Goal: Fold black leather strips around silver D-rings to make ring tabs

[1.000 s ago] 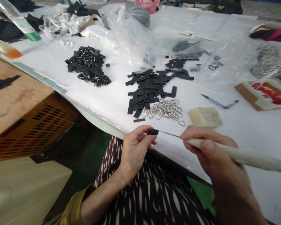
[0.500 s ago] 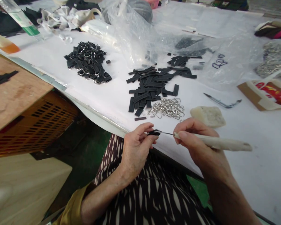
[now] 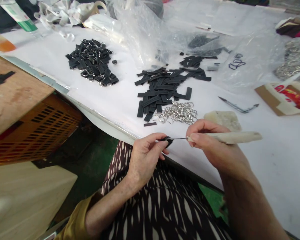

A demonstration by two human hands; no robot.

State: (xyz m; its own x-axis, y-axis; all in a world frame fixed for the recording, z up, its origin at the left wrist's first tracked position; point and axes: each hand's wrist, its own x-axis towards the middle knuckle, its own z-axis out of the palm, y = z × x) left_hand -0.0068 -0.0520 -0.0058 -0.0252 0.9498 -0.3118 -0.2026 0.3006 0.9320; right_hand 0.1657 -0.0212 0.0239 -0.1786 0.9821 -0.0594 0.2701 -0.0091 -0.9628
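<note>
My left hand [image 3: 147, 155] pinches a small black strap piece [image 3: 169, 142] between thumb and fingers, just over the table's front edge. In my right hand [image 3: 210, 140] is an awl-like tool [image 3: 240, 137] with a thick pale handle and a thin metal shaft. Its tip meets the black piece at my left fingertips; whether it goes into the piece I cannot tell. Beyond my hands lie a heap of silver D-rings [image 3: 181, 112] and a pile of flat black strap pieces [image 3: 162, 88]. Farther left is a mound of black straps fitted with rings [image 3: 91, 63].
A pale block [image 3: 223, 120] sits beyond my right hand, near metal tweezers [image 3: 237, 105] and a cardboard box [image 3: 277, 100]. Clear plastic bags [image 3: 145, 36] spread across the back. Bottles [image 3: 22, 18] stand at far left; an orange crate [image 3: 50, 123] is below the table edge.
The tool's handle has swung up to a flatter angle, with my right hand slightly higher. The black piece has turned in my left fingers and shows more of its lower side.
</note>
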